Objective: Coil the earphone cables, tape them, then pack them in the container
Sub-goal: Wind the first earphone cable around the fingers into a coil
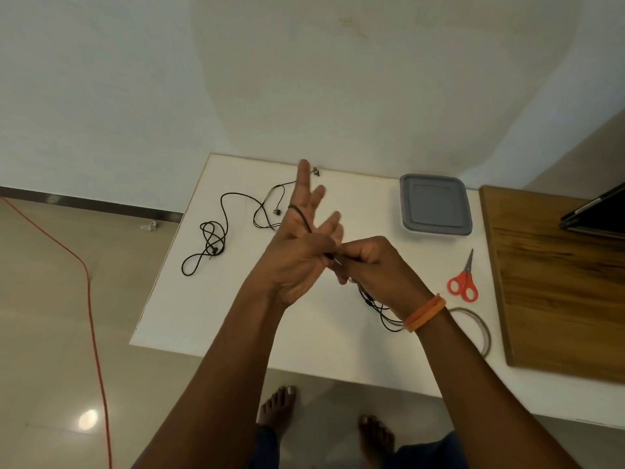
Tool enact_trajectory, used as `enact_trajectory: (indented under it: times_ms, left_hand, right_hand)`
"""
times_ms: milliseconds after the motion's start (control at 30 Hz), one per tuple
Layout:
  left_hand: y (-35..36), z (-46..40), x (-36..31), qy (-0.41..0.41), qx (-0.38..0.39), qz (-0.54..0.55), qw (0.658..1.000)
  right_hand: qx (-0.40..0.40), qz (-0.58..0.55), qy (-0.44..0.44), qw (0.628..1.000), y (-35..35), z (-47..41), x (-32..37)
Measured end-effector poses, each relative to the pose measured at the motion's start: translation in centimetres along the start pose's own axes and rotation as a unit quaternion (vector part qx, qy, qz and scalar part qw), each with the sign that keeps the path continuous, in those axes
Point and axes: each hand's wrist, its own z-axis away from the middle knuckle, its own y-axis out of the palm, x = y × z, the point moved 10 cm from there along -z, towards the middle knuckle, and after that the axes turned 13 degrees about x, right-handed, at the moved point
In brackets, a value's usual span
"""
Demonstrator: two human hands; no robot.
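Looping thin black cable (pixel 302 218) round fingers (pixel 303 174)

Wooden board (pixel 558 282) on table's right; dark device, maybe tablet (pixel 598 214), atop it; orange cord (pixel 91 299) across floor.

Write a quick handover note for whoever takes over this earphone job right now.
Left hand: raised, fingers straight, one cable looped round them.
Right hand: pinches that cable near the left palm; the slack hangs below the right wrist.
Second earphone: loose and uncoiled on the table, far left.
Container: lid on, far right.
Scissors and tape roll: right of the hands.
Done: first coil begun.
Left: finish coiling, tape it, coil and tape the second, open the container, pack both.
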Motion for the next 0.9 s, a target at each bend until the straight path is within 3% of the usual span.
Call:
enact_trajectory:
  times_ms: [133, 233, 400, 600, 733, 900]
  left_hand:
    - [-1.8, 0.4, -1.0, 0.017, -0.091, -0.129, 0.987]
    - [-2.2, 0.6, -1.8, 0.028, -0.124, -0.232, 0.964]
    - [-2.9, 0.2, -1.6, 0.011, -0.106, -0.367, 0.924]
    - [-2.3, 0.1, 3.2, -0.121, -0.05, -0.314, 0.941]
    - [-1.3, 0.6, 3.5, -0.169, -0.046, -0.33, 0.928]
    - [1.4, 1.2, 5.6, -0.261, 0.057, -0.241, 0.933]
  right_hand:
    - [0.074, 0.033, -0.021, 0.997, 2.7, -0.3, 1.0]
    - [0.082, 0.042, -0.007, 0.996, 2.6, 0.0, 1.1]
    - [0.067, 0.08, -0.007, 0.995, 1.1, 0.1, 0.9]
    - [0.013, 0.116, -0.042, 0.992, -0.7, 0.5, 2.6]
    - [-0.025, 0.118, -0.066, 0.991, -2.5, 1.3, 3.7]
    - [-0.07, 0.125, -0.113, 0.983, -4.0, 2.1, 5.5]
